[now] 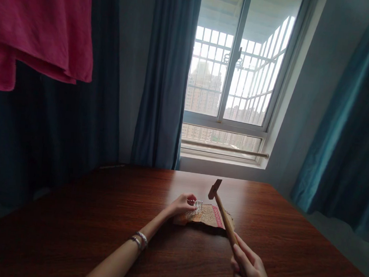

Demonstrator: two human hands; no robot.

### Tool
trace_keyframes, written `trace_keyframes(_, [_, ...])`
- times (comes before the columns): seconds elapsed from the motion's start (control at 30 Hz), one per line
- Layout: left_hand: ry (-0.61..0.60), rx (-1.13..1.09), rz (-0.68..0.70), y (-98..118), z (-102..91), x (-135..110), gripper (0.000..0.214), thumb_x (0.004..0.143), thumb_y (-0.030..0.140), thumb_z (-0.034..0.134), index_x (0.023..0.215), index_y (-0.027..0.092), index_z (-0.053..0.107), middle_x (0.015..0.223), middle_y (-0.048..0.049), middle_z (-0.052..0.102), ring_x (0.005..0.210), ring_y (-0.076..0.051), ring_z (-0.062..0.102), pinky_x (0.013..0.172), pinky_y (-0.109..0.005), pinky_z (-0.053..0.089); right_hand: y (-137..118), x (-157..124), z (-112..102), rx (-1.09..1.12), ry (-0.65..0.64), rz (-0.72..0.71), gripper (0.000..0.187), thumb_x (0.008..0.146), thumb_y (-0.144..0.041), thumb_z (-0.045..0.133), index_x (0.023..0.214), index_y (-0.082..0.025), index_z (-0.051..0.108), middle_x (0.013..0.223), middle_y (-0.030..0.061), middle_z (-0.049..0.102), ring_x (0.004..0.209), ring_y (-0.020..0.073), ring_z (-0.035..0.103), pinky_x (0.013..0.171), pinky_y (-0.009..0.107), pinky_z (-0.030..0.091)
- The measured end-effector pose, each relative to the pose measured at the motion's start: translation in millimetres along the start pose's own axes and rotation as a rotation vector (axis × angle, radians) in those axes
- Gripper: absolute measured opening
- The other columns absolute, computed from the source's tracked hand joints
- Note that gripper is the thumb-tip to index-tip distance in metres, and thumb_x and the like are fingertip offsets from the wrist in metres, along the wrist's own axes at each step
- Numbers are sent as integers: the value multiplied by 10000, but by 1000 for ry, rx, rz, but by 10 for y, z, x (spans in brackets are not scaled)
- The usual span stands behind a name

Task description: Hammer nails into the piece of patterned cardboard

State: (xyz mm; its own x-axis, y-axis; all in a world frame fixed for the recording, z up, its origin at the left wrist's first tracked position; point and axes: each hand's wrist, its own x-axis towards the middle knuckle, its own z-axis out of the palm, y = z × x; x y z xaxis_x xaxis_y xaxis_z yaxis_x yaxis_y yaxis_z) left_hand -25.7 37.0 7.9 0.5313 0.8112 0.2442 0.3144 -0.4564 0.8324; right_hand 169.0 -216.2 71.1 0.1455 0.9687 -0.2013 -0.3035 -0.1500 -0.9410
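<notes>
My right hand [249, 269] is wrapped around the wooden handle of a hammer [226, 217]. The hammer's head points up and away, raised over the right part of a flat tan piece [208, 215] on the table. Many small dark holes or dots cover that piece, a pink band crosses its right side, and its front edge is ragged. At its left end my left hand [183, 204] has thumb and fingers closed in a pinch; what they hold is too small to make out. Several thin silver pins, like nails [199, 205], stand upright just beside these fingertips.
A dark reddish-brown wooden table [76, 228] spreads out below both hands. Beyond its far edge are a barred window [232, 73] and blue curtains [167, 76]. A pink cloth [42, 22] hangs at the upper left.
</notes>
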Motion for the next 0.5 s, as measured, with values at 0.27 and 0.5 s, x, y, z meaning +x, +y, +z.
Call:
trace_keyframes(0.27, [104, 93, 6, -14, 82, -25, 201, 634, 284, 631, 736, 110, 629, 671, -20, 632, 648, -128, 566, 565, -197, 407, 6, -7, 17, -20, 14, 13, 722, 691, -470, 626, 1307, -181, 385, 503, -70, 453, 270, -8, 249, 276, 110, 107])
trace_keyframes(0.5, [139, 129, 27, -15, 95, -11, 193, 646, 280, 610, 733, 113, 653, 682, -28, 643, 636, -124, 561, 579, -198, 409, -4, -16, 131, -31, -7, -3, 731, 678, -482, 640, 1295, -171, 404, 481, -75, 443, 263, -5, 250, 270, 115, 133])
